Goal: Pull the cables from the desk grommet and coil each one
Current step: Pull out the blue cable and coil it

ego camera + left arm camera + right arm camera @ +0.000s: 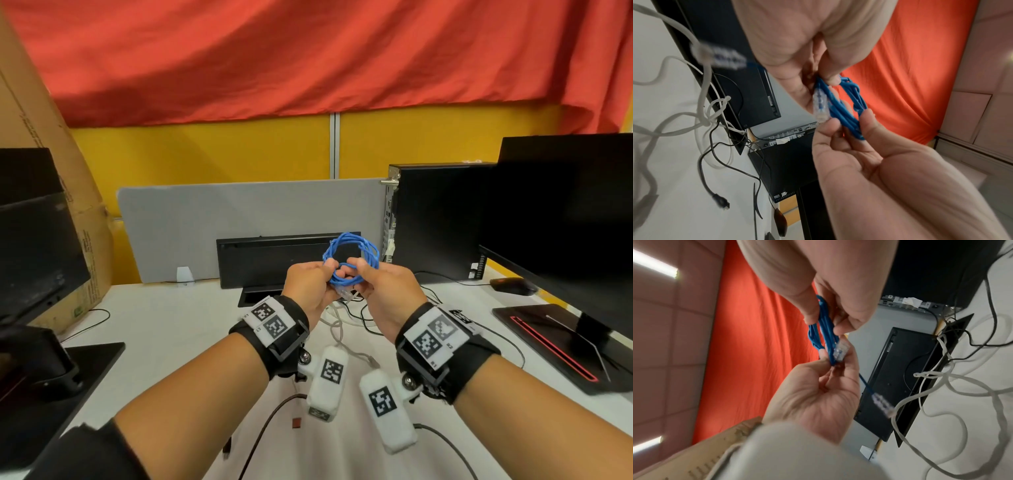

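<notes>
A blue network cable (352,255) is wound into a small coil, held in the air above the desk grommet (255,296). My left hand (328,271) pinches the coil's lower left and my right hand (360,270) pinches its lower right. One clear plug (819,104) lies against the coil (849,112) between the fingers. The other plug (881,402) dangles below on a short blue tail, blurred. In the right wrist view the coil (819,331) runs from my right hand (828,321) at the top down to my left hand (830,363).
Loose white cables (337,329) and thin black cables (368,325) trail out of the grommet over the white desk. A black box (274,263) stands behind it, a PC tower (438,219) and monitor (565,212) at right, a mouse (513,286), another monitor (34,240) at left.
</notes>
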The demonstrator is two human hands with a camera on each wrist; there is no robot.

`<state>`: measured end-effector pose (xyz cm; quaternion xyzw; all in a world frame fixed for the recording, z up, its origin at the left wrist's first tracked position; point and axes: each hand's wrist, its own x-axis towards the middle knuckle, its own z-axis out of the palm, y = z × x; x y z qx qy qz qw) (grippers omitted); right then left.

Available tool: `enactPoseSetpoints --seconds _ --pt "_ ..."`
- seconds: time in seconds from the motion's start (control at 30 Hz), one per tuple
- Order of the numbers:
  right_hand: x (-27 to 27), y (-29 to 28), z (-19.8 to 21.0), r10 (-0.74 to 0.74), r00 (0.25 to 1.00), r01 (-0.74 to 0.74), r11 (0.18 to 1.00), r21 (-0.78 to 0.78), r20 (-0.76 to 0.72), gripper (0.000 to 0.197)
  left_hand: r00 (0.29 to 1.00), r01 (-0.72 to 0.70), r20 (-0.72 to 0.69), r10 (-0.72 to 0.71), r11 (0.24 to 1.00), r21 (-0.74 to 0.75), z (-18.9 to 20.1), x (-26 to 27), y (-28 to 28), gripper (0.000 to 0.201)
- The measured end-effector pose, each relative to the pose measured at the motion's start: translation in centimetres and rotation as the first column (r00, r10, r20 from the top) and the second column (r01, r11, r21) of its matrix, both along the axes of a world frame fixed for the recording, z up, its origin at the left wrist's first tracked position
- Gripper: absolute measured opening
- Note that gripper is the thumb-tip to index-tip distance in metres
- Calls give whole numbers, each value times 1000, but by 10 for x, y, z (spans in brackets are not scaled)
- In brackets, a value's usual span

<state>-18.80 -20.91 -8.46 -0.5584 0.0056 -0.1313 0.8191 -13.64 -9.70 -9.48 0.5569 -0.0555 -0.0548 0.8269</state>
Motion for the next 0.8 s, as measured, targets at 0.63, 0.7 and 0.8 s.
enactPoseSetpoints --seconds 0.63,0.7,0.8 --pt "-6 -12 11 152 988 -154 978 -139 -24 17 968 237 28 -249 947 217 -3 3 11 26" --pt "-4 -17 13 144 989 -149 949 -278 -41 17 967 206 86 -239 936 286 3 3 17 27" --pt "1 -24 14 133 989 -150 903 -403 -70 18 936 95 258 -238 880 466 20 -1 21 39"
